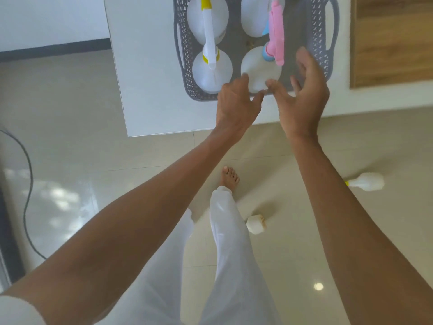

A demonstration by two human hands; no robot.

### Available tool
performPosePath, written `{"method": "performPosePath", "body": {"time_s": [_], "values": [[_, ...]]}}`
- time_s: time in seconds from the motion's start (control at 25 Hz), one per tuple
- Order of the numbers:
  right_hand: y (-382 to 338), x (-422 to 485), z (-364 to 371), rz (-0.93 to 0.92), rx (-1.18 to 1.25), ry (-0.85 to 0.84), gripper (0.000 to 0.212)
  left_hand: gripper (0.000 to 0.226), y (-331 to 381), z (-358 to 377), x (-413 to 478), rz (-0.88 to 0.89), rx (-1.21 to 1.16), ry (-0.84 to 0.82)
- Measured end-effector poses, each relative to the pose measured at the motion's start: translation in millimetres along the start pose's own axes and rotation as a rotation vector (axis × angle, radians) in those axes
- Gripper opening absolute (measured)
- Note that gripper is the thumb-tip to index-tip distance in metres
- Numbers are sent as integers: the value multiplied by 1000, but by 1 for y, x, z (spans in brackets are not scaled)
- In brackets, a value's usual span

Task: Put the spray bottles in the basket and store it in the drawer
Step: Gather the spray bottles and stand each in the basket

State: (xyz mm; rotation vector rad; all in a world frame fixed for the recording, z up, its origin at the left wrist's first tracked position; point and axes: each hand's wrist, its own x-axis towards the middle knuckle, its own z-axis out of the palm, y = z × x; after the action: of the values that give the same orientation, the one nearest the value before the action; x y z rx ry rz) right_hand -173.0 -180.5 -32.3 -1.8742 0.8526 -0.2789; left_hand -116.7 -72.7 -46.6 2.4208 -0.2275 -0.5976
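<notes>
txt: none legible | spray bottles (206,76): plain, maybe blur-hidden print

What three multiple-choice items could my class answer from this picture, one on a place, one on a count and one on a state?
1. Where does the grey basket stand? A on the white tabletop; B inside a drawer; C on a chair.
2. How many spray bottles are in the basket? A two; B four; C six.
3. How is the bottle on the floor placed? A upright; B lying on its side; C held in a hand.
Key: 1 A, the white top shows all round the basket. 2 B, two are yellow-topped and two pink-topped. 3 B, its length runs flat along the tiles.
</notes>
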Motion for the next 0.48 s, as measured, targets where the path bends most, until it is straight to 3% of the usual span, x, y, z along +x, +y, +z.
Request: {"method": "performPosePath", "body": {"time_s": [0.08, 0.16, 0.32, 0.48], "values": [[8, -38, -25, 56, 54, 126, 68, 39, -9, -3, -33, 74, 15, 41], [24, -84, -51, 151, 93, 240, 59, 42, -26, 0, -74, 133, 58, -30], [65, -192, -92, 368, 129, 468, 46, 38, -71, 30, -149, 253, 237, -509], [104, -303, -101, 503, 160, 737, 36, 38, -113, 90, -205, 424, 472, -829]]}}
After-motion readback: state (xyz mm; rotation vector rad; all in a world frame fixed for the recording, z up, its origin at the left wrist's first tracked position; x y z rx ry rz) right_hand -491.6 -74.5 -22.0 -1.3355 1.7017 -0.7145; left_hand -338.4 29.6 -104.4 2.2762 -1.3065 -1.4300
